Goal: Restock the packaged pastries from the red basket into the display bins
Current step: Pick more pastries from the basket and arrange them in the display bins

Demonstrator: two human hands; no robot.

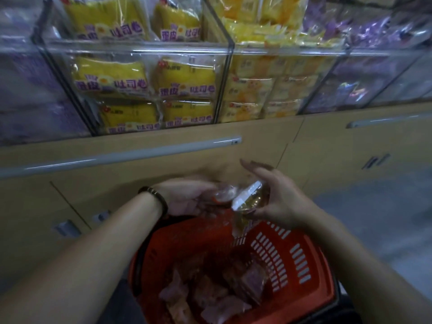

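Observation:
A red basket (301, 267) sits low in front of me with several clear-wrapped pastries (217, 298) in its bottom. Above its far rim both hands hold wrapped pastries. My left hand (187, 195), with a dark bracelet on the wrist, grips a pinkish packet (225, 194). My right hand (278, 197) holds a clear-wrapped golden pastry (249, 201) between thumb and fingers, its index finger stretched out. The display bins (231, 52) of clear plastic stand above, filled with yellow and purple packets.
Beige cabinet doors (163, 164) with long grey handles run below the bins. The middle bin holds large yellow toast packets (112, 78), the bin to its right small yellow packets (257, 90). Purple packets (350, 87) fill the right bin. Grey floor (385, 218) lies to the right.

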